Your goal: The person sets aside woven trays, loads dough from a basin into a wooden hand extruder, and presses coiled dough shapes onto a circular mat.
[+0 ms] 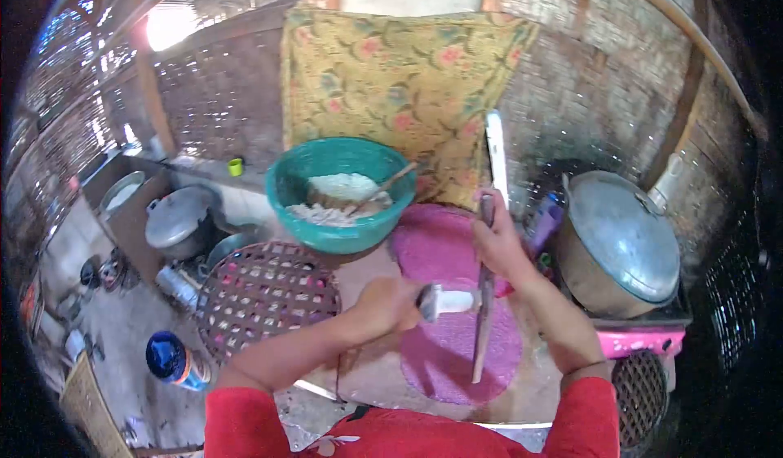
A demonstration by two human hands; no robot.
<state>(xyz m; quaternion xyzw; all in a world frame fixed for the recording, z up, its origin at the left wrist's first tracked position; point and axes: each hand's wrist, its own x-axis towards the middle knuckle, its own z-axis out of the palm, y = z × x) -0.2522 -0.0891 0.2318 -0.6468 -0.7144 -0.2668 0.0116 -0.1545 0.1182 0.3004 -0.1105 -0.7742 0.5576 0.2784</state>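
My left hand (382, 306) is closed around a short tool (453, 301) with a dark end and a pale, flat part pointing right. My right hand (499, 242) grips a long, thin wooden stick (483, 327) that slants down toward me. Beyond that hand rises a pale, blade-like strip (496, 152); whether it joins the stick I cannot tell. The pale part of the tool comes up close to the stick. Beneath them lie two pink, rough-surfaced round sheets, a near one (436, 368) and a far one (428, 242).
A green basin (285, 217) with white powder and a wooden spoon (390, 187) stands ahead. At left are a woven tray (273, 295), a lidded pot (181, 221) and a blue container (167, 358). To the right, a large lidded pot (624, 238) sits over a pink base (644, 342).
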